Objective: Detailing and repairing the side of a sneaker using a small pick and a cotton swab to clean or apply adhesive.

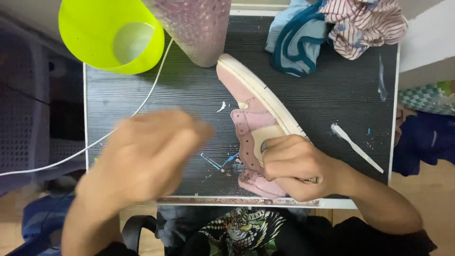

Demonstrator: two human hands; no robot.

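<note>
Within the clenched fingers of the right hand (295,167): pink suede sneaker with white sole (256,124). Left hand (147,154), blurred, hovers beside it; finger state indiscernible.

You are at home, at a makeshift cleaning spot: a small dark table (189,95) bearing a yellow-green plastic tub (95,28) upper left, crumpled clothes (332,28) upper right, beside a plastic laundry basket (23,118) at left.

Dark ridged table (332,90), wooden floor (426,189), white wall (422,42).
</note>
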